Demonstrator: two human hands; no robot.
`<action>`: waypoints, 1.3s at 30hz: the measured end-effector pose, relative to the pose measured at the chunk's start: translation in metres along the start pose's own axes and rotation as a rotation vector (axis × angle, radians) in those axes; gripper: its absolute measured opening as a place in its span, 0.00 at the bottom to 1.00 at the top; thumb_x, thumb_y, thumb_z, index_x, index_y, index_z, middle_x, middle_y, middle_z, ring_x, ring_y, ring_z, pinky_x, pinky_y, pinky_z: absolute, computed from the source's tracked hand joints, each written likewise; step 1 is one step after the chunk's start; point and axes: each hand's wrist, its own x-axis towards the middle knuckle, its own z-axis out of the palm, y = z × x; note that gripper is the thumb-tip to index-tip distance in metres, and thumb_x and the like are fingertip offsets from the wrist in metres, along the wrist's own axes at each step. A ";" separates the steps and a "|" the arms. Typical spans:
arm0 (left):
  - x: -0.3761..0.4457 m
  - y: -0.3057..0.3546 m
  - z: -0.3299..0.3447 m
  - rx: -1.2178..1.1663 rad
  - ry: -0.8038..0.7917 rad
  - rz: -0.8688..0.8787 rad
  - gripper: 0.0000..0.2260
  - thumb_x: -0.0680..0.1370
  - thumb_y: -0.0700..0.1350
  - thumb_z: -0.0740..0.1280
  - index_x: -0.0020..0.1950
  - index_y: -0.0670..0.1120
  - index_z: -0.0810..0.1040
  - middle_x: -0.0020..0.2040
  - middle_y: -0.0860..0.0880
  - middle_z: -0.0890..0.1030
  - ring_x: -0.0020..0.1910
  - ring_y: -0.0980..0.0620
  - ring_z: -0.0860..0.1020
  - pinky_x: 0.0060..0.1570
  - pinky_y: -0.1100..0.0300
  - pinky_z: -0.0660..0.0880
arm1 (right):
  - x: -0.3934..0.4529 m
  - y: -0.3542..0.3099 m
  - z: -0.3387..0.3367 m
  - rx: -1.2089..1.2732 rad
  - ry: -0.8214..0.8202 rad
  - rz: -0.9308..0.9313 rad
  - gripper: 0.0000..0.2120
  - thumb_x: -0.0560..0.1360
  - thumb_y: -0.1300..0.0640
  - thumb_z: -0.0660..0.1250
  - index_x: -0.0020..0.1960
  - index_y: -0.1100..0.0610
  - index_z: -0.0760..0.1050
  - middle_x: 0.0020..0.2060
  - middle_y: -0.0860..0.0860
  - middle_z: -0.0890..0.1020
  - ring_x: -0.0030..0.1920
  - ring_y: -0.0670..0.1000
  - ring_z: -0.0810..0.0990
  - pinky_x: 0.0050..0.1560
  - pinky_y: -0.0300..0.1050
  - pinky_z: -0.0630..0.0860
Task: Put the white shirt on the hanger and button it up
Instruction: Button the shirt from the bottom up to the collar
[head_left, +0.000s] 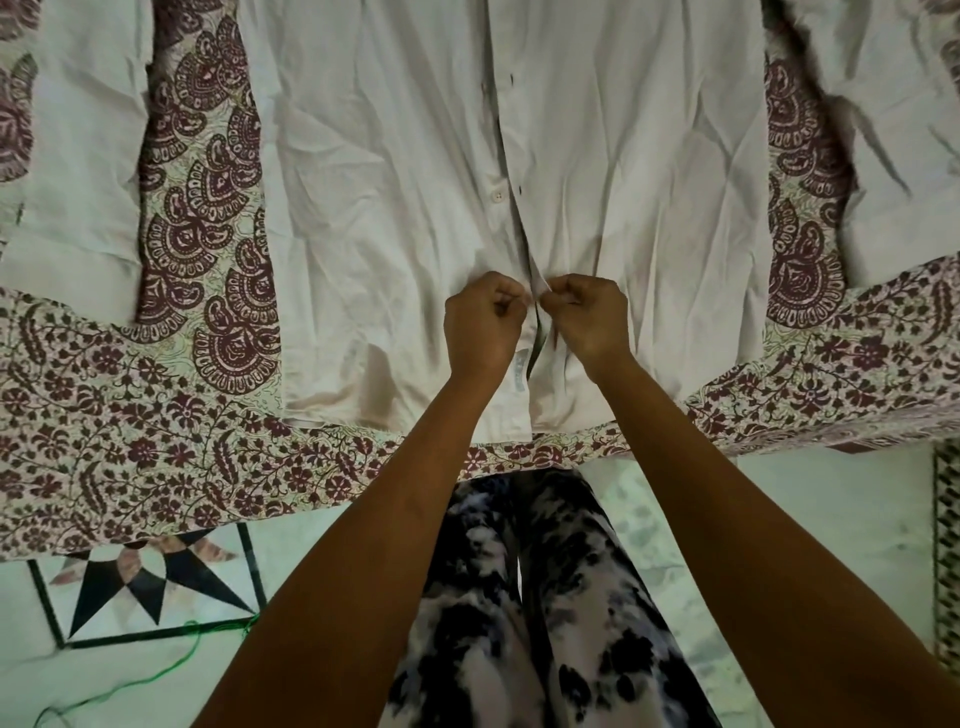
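The white shirt (395, 171) lies flat, front up, on a patterned bedsheet, with its hem toward me and its sleeves spread to both sides. My left hand (483, 322) pinches the left placket edge low on the shirt front. My right hand (587, 317) pinches the right placket edge directly opposite, and the two hands nearly touch. A white button (497, 195) shows on the left placket farther up, where the front stands slightly apart. No hanger is visible; the collar end is out of frame.
The maroon paisley and floral bedsheet (171, 395) covers the bed, whose front edge runs just below the shirt hem. My legs in black-and-white trousers (524, 597) stand against the bed. A tiled floor with a star pattern (145, 587) and a green thread (171, 670) lie at lower left.
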 end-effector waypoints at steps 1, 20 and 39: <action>0.000 0.000 0.000 -0.007 0.003 -0.002 0.02 0.72 0.38 0.70 0.44 0.41 0.82 0.39 0.47 0.84 0.38 0.55 0.80 0.46 0.56 0.79 | -0.001 0.001 -0.002 0.069 -0.015 0.046 0.04 0.70 0.63 0.68 0.43 0.62 0.81 0.30 0.49 0.78 0.31 0.45 0.74 0.41 0.40 0.72; 0.002 0.005 0.001 -0.065 -0.029 -0.097 0.03 0.72 0.38 0.69 0.44 0.42 0.82 0.41 0.48 0.85 0.40 0.55 0.81 0.50 0.58 0.78 | -0.015 0.011 0.003 0.317 -0.065 0.057 0.06 0.71 0.66 0.69 0.46 0.59 0.79 0.34 0.48 0.81 0.37 0.42 0.80 0.46 0.36 0.77; 0.009 0.002 -0.003 -0.188 -0.104 -0.263 0.06 0.70 0.34 0.69 0.39 0.44 0.81 0.34 0.48 0.81 0.40 0.46 0.82 0.50 0.46 0.80 | -0.009 0.010 0.001 0.429 -0.141 0.083 0.11 0.74 0.68 0.63 0.40 0.55 0.79 0.29 0.42 0.83 0.35 0.40 0.81 0.41 0.32 0.76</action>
